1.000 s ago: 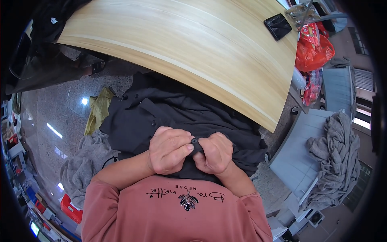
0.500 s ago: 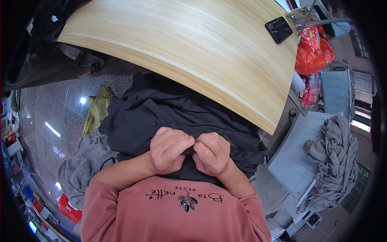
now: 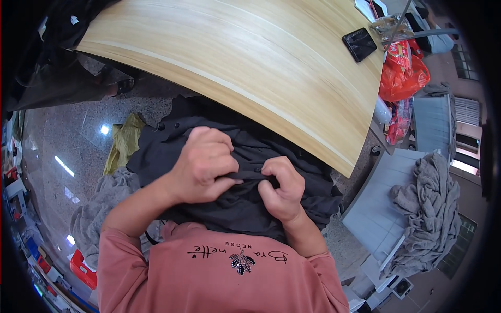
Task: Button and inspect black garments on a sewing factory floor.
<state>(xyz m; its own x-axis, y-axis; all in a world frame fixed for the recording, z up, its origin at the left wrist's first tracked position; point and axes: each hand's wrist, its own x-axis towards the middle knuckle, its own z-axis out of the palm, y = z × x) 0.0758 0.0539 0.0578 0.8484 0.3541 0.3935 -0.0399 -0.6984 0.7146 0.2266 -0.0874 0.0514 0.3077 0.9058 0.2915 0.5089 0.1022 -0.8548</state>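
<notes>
Across my lap lies a dark charcoal buttoned garment (image 3: 156, 151), crumpled in folds, its kind of clothing not clear. My left hand (image 3: 203, 167) is closed over its middle, with the thumb and curled fingers pinching the cloth's edge. A short way to the right, my right hand (image 3: 283, 188) pinches the same edge between thumb and forefinger. Between the two hands a small dark button (image 3: 258, 169) shows on a strip of the cloth. More buttons dot the garment towards its far left part.
A wood-patterned table (image 3: 235, 52) spans the far side, with a black phone (image 3: 359, 44) near its right end. Red plastic bags (image 3: 404, 78) hang beyond. Grey cloth (image 3: 430, 214) is heaped at right; more grey fabric (image 3: 104, 208) and an olive cloth (image 3: 124, 143) lie left. A person's leg (image 3: 68, 86) shows far left.
My hands were close together on the garment; now they are apart. The left has moved up and left, the right slightly down, and a button shows between them.
</notes>
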